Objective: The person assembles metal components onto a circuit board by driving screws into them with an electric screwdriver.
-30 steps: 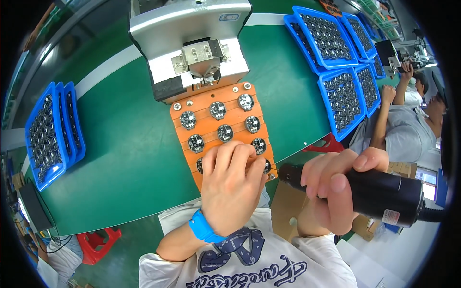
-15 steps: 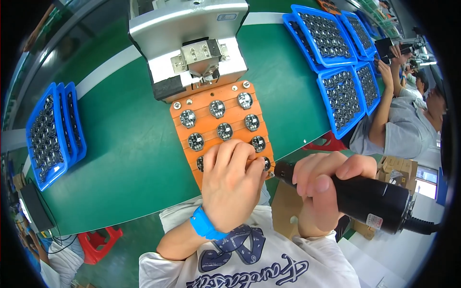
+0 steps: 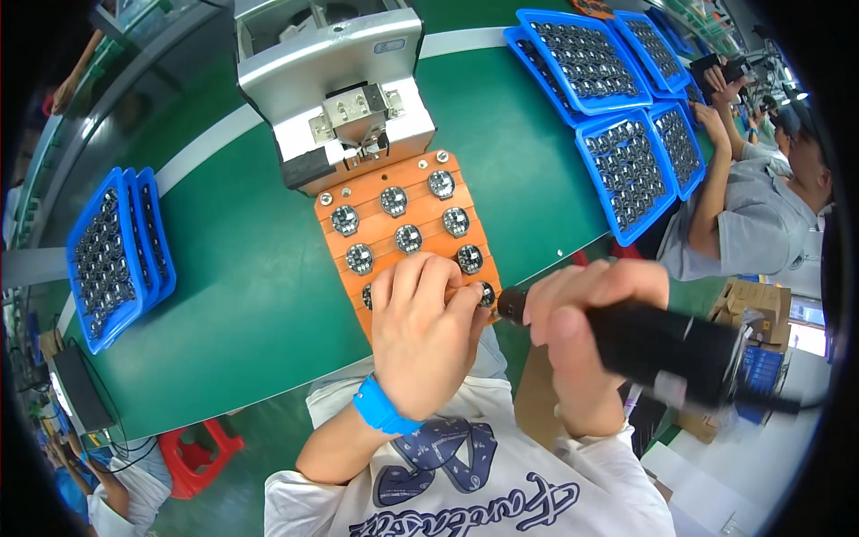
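Note:
An orange fixture plate (image 3: 379, 225) carries rows of small round circuit boards (image 3: 408, 238). My left hand (image 3: 420, 327), with a blue wristband, rests on its near end. The fingers are bent and drawn together, hiding part of the nearest row; whatever sits under the fingertips is hidden. In my right hand (image 3: 577, 327) is a black electric screwdriver (image 3: 662, 353), its body slanting down to the right and slightly blurred. The dark nose of the tool is beside the plate's near right corner, close to a round board (image 3: 486, 294); its tip is too small to make out.
A silver and white machine (image 3: 331, 63) stands at the plate's far end. Blue trays of round parts sit at the left (image 3: 134, 304) and back right (image 3: 617, 234) of the green table (image 3: 242, 259). A co-worker (image 3: 752, 219) is at the right; a red stool (image 3: 201, 461) stands lower left.
The whole view has shifted a little. My right hand and the screwdriver sit slightly further left and are more blurred; my left hand keeps its place on the plate.

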Demonstrator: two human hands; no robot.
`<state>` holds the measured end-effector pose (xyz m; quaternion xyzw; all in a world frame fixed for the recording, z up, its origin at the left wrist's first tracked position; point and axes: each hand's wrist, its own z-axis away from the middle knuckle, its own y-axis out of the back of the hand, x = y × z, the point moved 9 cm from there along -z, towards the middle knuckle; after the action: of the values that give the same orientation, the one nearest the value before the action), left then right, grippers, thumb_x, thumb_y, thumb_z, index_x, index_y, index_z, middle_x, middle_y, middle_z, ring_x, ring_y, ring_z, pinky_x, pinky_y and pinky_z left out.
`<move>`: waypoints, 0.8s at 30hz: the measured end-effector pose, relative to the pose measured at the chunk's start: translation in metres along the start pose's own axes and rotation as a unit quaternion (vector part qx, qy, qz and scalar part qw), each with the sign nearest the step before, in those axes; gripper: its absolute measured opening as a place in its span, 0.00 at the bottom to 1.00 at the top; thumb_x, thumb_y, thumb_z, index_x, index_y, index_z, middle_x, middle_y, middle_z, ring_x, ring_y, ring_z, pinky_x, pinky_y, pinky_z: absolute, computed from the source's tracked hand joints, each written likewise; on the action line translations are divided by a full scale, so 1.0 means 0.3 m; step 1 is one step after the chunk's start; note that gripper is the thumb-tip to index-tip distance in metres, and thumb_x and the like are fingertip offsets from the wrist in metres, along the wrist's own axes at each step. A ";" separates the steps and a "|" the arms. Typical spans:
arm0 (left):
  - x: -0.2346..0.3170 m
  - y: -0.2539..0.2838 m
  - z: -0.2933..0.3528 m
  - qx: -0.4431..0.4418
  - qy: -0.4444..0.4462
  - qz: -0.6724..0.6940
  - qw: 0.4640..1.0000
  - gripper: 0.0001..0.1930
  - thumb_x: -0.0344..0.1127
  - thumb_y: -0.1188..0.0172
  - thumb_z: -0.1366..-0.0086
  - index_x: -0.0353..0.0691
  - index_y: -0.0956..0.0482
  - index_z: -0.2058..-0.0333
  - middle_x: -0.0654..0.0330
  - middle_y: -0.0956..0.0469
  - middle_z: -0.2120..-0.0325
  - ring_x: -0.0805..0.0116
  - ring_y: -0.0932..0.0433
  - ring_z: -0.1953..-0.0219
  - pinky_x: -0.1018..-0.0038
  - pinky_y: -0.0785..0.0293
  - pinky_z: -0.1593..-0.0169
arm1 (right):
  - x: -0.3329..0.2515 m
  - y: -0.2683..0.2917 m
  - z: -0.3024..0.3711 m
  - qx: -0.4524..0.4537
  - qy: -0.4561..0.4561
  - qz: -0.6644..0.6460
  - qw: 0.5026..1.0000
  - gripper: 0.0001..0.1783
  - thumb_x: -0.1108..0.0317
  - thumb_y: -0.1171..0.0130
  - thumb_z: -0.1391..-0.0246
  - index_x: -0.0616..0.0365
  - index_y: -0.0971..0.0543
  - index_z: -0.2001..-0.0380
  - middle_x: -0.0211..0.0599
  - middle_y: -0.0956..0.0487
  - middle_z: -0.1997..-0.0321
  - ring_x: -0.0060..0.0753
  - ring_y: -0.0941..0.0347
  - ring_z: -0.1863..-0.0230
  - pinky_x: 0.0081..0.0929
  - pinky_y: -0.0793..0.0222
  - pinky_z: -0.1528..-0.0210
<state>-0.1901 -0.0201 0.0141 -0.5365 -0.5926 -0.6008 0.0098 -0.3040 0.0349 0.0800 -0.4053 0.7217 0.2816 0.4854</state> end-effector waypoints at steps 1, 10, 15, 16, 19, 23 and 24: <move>0.005 0.009 -0.003 0.001 -0.002 -0.003 1.000 0.17 0.29 0.25 0.60 0.42 0.16 0.67 0.63 0.25 0.64 0.57 0.27 0.53 0.60 0.36 0.48 | -0.014 0.026 -0.009 0.006 -0.011 -0.058 0.998 0.18 0.74 0.38 0.41 0.56 0.38 0.56 0.34 0.28 0.74 0.27 0.31 0.78 0.32 0.30 0.71; -0.084 0.222 0.065 0.068 0.045 -0.042 0.996 0.22 0.28 0.25 0.55 0.43 0.16 0.57 0.59 0.25 0.57 0.54 0.28 0.50 0.59 0.32 0.47 | -0.087 0.198 -0.029 0.017 0.046 -0.168 0.985 0.22 0.72 0.37 0.45 0.52 0.38 0.53 0.32 0.29 0.78 0.29 0.32 0.82 0.32 0.31 0.75; -0.235 0.265 0.176 0.152 0.120 -0.019 0.981 0.19 0.23 0.31 0.48 0.38 0.17 0.55 0.56 0.25 0.58 0.57 0.26 0.54 0.66 0.28 0.50 | -0.037 0.183 -0.036 0.009 0.049 -0.247 0.968 0.21 0.71 0.38 0.43 0.51 0.38 0.52 0.31 0.30 0.78 0.29 0.31 0.81 0.33 0.31 0.74; -0.260 0.273 0.201 0.175 0.145 0.001 0.974 0.17 0.22 0.33 0.46 0.37 0.17 0.55 0.55 0.26 0.58 0.59 0.25 0.55 0.68 0.28 0.51 | -0.029 0.173 -0.042 0.007 0.051 -0.252 0.966 0.21 0.71 0.39 0.43 0.51 0.38 0.52 0.31 0.30 0.78 0.29 0.32 0.81 0.33 0.32 0.74; -0.284 0.253 0.243 0.194 0.175 0.029 0.965 0.16 0.21 0.35 0.44 0.35 0.17 0.55 0.54 0.26 0.58 0.61 0.25 0.56 0.70 0.28 0.51 | 0.001 0.148 -0.052 0.004 0.041 -0.249 0.968 0.21 0.70 0.39 0.42 0.50 0.38 0.51 0.31 0.30 0.78 0.29 0.32 0.81 0.33 0.32 0.73; -0.301 0.238 0.257 0.220 0.177 0.060 0.957 0.16 0.21 0.34 0.44 0.34 0.17 0.55 0.55 0.26 0.59 0.62 0.25 0.57 0.70 0.28 0.52 | 0.029 0.126 -0.061 -0.001 0.030 -0.237 0.971 0.21 0.69 0.40 0.42 0.50 0.38 0.50 0.31 0.30 0.77 0.28 0.33 0.81 0.33 0.33 0.74; -0.305 0.243 0.254 0.220 0.181 0.060 0.957 0.16 0.21 0.34 0.44 0.34 0.17 0.55 0.55 0.26 0.59 0.62 0.25 0.57 0.70 0.28 0.52 | 0.037 0.126 -0.063 0.002 0.029 -0.247 0.969 0.21 0.69 0.40 0.41 0.50 0.38 0.50 0.31 0.30 0.77 0.28 0.33 0.81 0.33 0.33 0.74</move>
<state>-0.0557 -0.0438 -0.0161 -0.4380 -0.6650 -0.5408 0.2710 -0.3475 0.0357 0.0773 -0.5779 0.6137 0.1400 0.5194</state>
